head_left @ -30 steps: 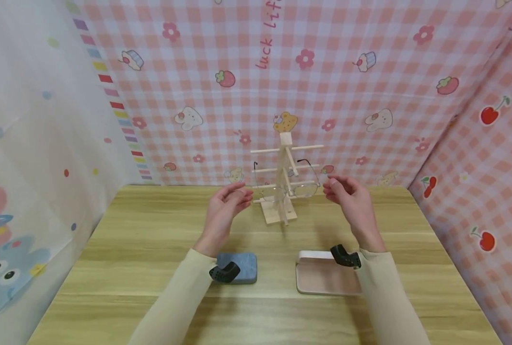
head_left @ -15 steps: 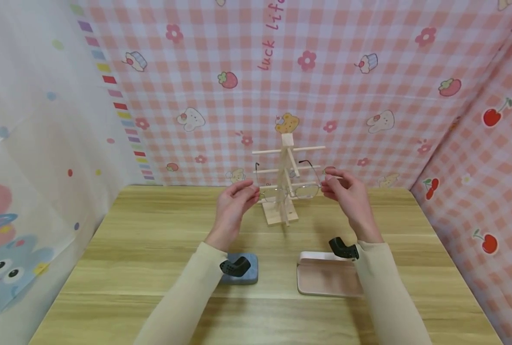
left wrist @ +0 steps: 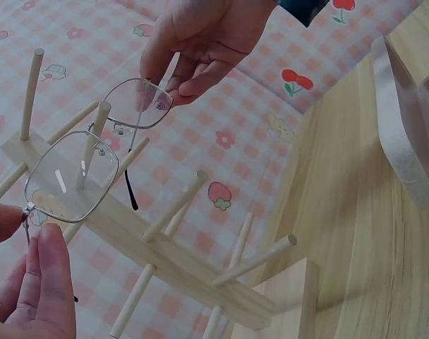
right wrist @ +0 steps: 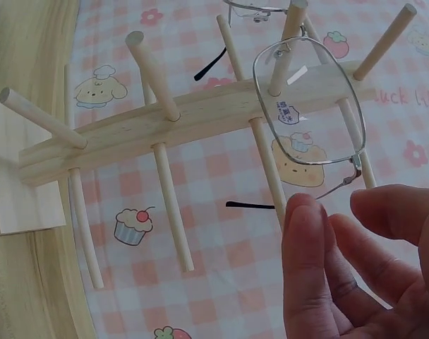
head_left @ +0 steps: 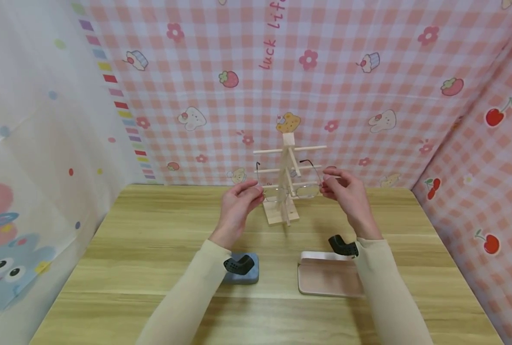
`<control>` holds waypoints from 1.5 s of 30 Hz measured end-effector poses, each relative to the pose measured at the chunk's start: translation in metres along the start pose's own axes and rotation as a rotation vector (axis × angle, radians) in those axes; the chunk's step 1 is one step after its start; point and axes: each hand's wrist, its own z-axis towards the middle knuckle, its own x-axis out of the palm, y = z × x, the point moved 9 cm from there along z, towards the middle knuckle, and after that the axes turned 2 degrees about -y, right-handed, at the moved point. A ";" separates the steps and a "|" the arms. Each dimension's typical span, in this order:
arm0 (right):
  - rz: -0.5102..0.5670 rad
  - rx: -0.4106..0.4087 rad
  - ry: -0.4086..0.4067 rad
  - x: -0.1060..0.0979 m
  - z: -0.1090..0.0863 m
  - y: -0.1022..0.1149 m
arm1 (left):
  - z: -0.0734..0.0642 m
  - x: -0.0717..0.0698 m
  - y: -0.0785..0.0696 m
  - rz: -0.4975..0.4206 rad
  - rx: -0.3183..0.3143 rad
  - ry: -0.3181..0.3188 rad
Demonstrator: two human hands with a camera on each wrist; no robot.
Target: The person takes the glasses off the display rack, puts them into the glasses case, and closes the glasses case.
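Thin metal-framed glasses (head_left: 306, 191) hang with their bridge over a front peg of a wooden display stand (head_left: 288, 140), temples pointing back. My left hand (head_left: 241, 203) is at one end of the frame; in the left wrist view its thumb and fingers (left wrist: 53, 258) pinch close around the hinge. At the other end is my right hand (head_left: 345, 194). Its fingers (right wrist: 304, 233) and thumb straddle the temple by the hinge, with a gap between their tips in the right wrist view.
A blue glasses case (head_left: 250, 274) lies near my left forearm, partly covered by the wrist camera. An opened pink case (head_left: 327, 278) with a white flap lies by my right forearm. Patterned cloth (head_left: 221, 124) hangs behind the wooden table (head_left: 161, 239).
My left hand has moved right and slightly up to the frame's end. The right hand has shifted slightly left and up, onto the other end. The glasses stay on the stand.
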 end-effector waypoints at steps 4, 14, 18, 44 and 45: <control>0.006 0.001 0.002 0.001 0.002 0.000 | 0.000 0.001 -0.001 0.008 0.007 -0.006; 0.049 0.034 0.012 0.004 0.004 -0.001 | 0.000 0.003 -0.001 0.002 -0.005 -0.010; 0.096 0.037 0.012 0.005 0.004 0.002 | 0.000 0.004 -0.002 -0.023 -0.010 -0.002; 0.167 0.013 0.048 -0.001 -0.017 0.017 | -0.022 0.004 -0.011 -0.053 0.012 0.045; 0.162 0.007 0.053 0.000 -0.018 0.017 | -0.023 0.003 -0.011 -0.050 0.010 0.043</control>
